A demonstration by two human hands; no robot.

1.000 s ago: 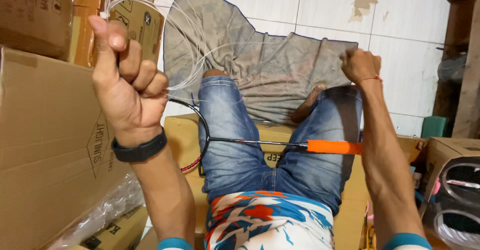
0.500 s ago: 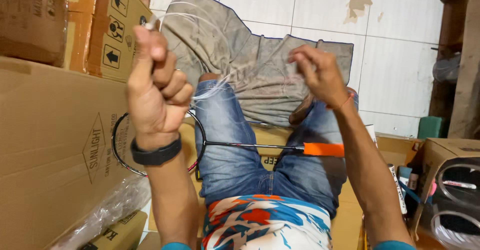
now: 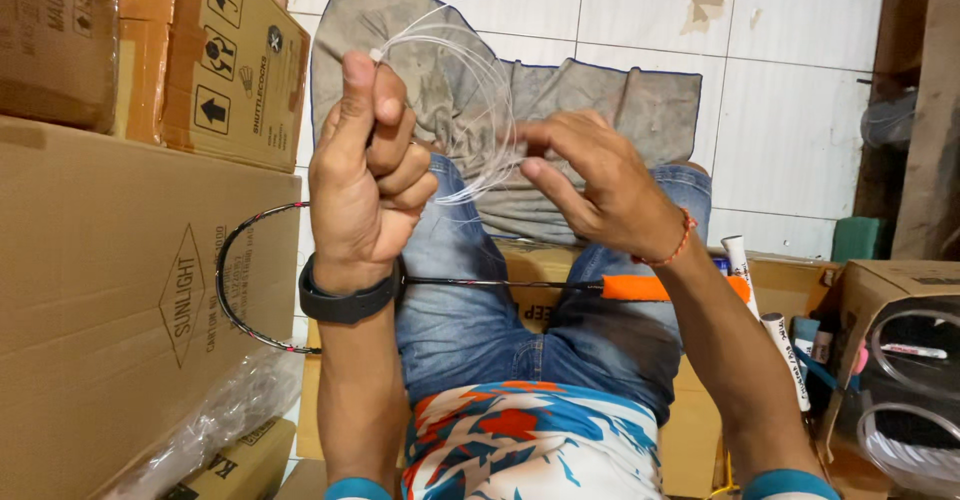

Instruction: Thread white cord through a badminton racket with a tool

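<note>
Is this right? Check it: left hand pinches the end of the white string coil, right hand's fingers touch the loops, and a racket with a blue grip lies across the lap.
One thing is wrong. In the head view the racket across the lap has an orange grip, not blue. The rest stands: the left hand pinches the end of the white string coil, and the right hand has its fingers on the loops.

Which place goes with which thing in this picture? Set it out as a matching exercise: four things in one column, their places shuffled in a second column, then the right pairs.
Things
1. coil of white string
2. badminton racket
3. black wristband
4. grey cloth

Places
A. spread on the white tiled floor
B. lying across the lap, on the blue jeans
C. held up between the left hand and the right hand
D. around the left wrist

Pairs: 1-C, 2-B, 3-D, 4-A
</note>
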